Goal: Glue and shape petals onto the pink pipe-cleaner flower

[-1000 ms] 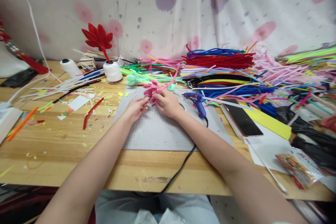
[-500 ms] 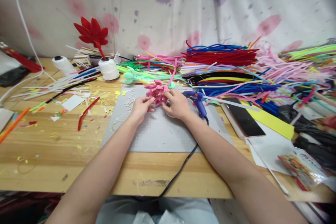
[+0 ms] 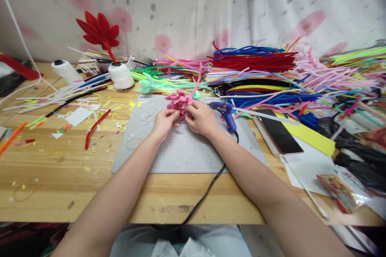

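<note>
A pink pipe-cleaner flower [image 3: 179, 100] with layered petals is between my two hands, above the grey cutting mat [image 3: 187, 156]. Its fuzzy pink stem [image 3: 199, 79] points up and away from me. My right hand [image 3: 199, 118] has its fingers closed on the flower's right side. At the lower left petals, my left hand [image 3: 165, 123] pinches with thumb and fingers. Small white beads [image 3: 146, 117] lie scattered on the mat left of the flower. A blue glue gun [image 3: 226, 115] rests just right of my right hand.
Bundles of coloured pipe cleaners [image 3: 256, 62] line the back. A red flower [image 3: 101, 32] stands in a white thread spool [image 3: 121, 76]. Yellow scraps and a red pipe cleaner [image 3: 97, 129] lie left. A phone [image 3: 280, 132] lies right. The glue gun's black cord [image 3: 208, 194] crosses the front edge.
The view has shifted slightly, so the left-side things sit farther left. Both hands stay at the pink flower, with the right fingers curled a little more over its petals.
</note>
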### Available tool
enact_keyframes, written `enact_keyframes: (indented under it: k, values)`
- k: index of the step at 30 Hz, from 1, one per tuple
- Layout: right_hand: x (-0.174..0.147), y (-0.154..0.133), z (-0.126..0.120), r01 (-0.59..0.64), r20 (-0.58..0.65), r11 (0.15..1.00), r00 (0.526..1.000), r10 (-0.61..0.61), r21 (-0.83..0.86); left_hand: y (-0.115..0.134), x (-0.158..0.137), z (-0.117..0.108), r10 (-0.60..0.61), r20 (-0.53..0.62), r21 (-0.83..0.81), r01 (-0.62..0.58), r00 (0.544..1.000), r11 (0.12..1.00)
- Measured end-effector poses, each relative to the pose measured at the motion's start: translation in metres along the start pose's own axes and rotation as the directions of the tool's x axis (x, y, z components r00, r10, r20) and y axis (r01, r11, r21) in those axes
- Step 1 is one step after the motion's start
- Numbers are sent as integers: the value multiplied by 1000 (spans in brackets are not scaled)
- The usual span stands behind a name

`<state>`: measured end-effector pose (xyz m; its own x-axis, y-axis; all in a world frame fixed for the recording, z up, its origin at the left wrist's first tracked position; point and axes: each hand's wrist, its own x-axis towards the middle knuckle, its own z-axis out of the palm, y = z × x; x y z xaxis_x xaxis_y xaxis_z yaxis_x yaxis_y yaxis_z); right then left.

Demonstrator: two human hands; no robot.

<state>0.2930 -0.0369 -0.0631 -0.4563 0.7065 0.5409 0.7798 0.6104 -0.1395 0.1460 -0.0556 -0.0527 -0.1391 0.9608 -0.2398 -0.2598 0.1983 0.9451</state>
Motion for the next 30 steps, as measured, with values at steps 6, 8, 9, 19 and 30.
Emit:
enact_keyframes:
  k: [6, 8, 9, 19, 30]
  values:
    - [0, 0, 2, 11, -7, 1000, 1000, -11, 27, 0, 0, 3, 4, -13, 30, -4, 1000, 1000]
    - [0, 0, 2, 17, -1, 999, 1000, -17, 41, 0, 0, 2, 7, -10, 23, -7, 1000, 1000]
    - [1, -1, 2, 18, 3, 999, 1000, -18, 47, 0, 0, 2, 7, -9, 20, -7, 1000, 1000]
    - [1, -3, 1, 5, 31, 996, 999, -7, 94, -2, 1, 3, 14, -7, 37, -13, 1000, 999]
    - [0, -4, 1, -6, 39, 997, 999, 3, 80, -3, 3, 2, 31, 17, 8, -31, 999, 999]
